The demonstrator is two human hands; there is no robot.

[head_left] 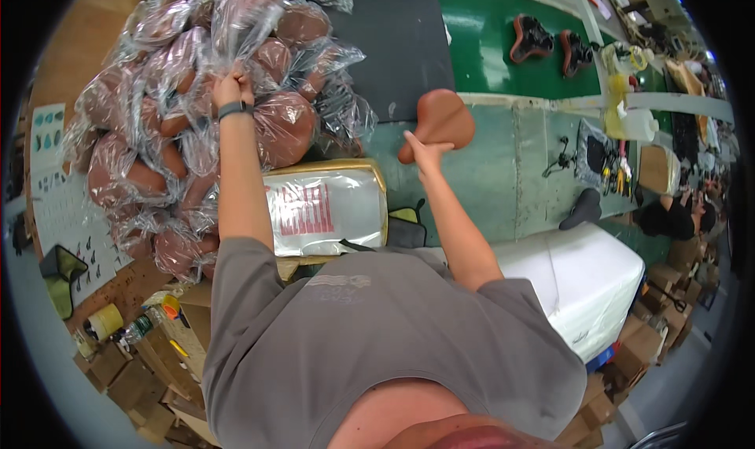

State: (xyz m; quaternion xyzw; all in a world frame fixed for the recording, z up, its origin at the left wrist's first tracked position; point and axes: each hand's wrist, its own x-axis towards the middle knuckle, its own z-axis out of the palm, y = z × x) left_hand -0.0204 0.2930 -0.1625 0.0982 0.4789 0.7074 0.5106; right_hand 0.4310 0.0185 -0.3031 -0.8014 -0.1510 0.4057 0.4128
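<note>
A bare brown bicycle saddle point(447, 119) is in my right hand point(427, 152), my thumb and fingers closed round its narrow nose. The saddle's wide end points away from me, over the green bench. My left hand point(233, 87) is closed on the gathered end of a clear plastic bag point(245, 12), slightly smeared by motion, with a brown saddle inside. That bag lies on a big heap of brown saddles in clear bags point(287, 126), which surrounds my left wrist. Farther right, two brown saddles point(532, 38) lie with their black undersides up.
A silver-wrapped bundle point(326, 213) with gold edges sits between my forearms. To the right stand a white wrapped block point(578, 280), a dark grey item point(582, 208), several hand tools point(617, 170) and a white bottle point(638, 124). Another person point(676, 215) is at the far right.
</note>
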